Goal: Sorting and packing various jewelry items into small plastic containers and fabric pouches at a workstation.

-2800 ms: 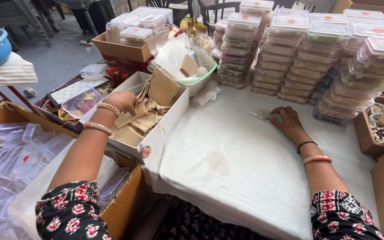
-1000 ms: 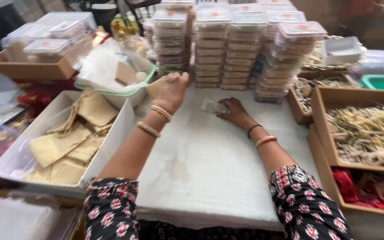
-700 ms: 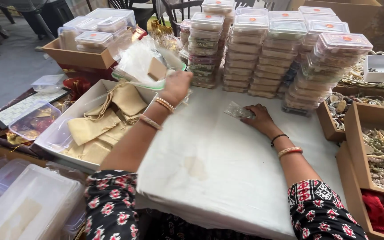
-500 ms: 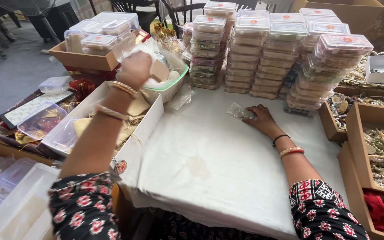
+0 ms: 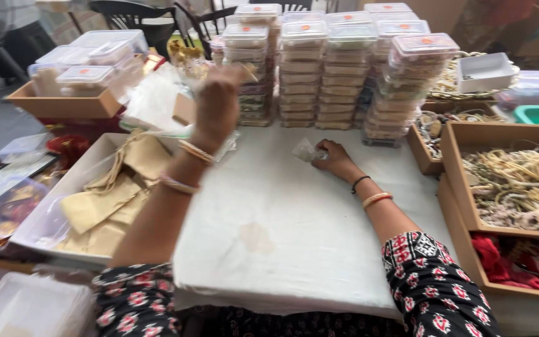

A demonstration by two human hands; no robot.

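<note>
One small clear packet lies near the desk's far edge, the right hand still grasping it. The left hand, blurred, grip unclear, has lifted from the green tub.

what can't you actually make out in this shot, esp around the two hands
- Left hand, head view: motion-blurred; cannot tell if it grips anything.
- Small clear packet: contents too small; right hand covers its edge.
- Stacked lidded boxes: contents hidden behind cloudy plastic.
- Tray of beige pouches: partly hidden by the left forearm.
</note>
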